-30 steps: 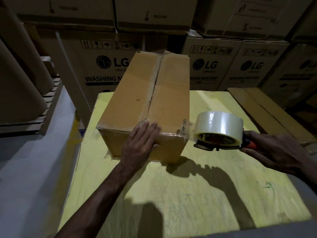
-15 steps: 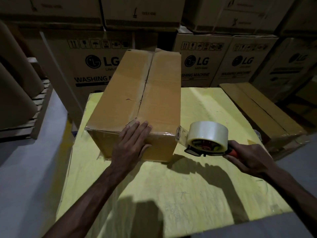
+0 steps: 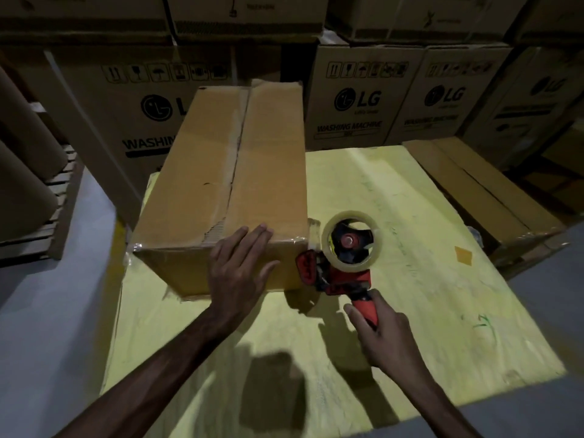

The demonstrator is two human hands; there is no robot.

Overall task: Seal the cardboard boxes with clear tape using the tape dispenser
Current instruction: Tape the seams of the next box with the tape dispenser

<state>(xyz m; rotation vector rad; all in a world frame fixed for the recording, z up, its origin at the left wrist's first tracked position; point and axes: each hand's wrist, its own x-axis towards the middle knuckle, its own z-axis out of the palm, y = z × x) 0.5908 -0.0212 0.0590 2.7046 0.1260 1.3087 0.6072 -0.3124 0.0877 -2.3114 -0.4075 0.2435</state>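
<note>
A long brown cardboard box (image 3: 202, 184) lies on the yellow table (image 3: 395, 248), its two top flaps meeting along a centre seam. Clear tape runs along its near top edge. My left hand (image 3: 240, 267) rests flat over the near edge of the box, fingers straight on the top. My right hand (image 3: 384, 336) grips the red handle of the tape dispenser (image 3: 343, 257), which carries a roll of clear tape. The dispenser's front end touches the box's near right corner, and a strip of tape runs from the roll onto that corner.
Large printed washing-machine cartons (image 3: 357, 96) are stacked behind the table. A flat brown box (image 3: 474, 191) lies against the table's right side. Cardboard rolls on a wooden pallet (image 3: 60, 197) stand at the left. A small brown tape scrap (image 3: 463, 255) lies on the table.
My right hand has turned the dispenser upright and brought it left against the box's near right corner. My left hand has stayed on the box edge.
</note>
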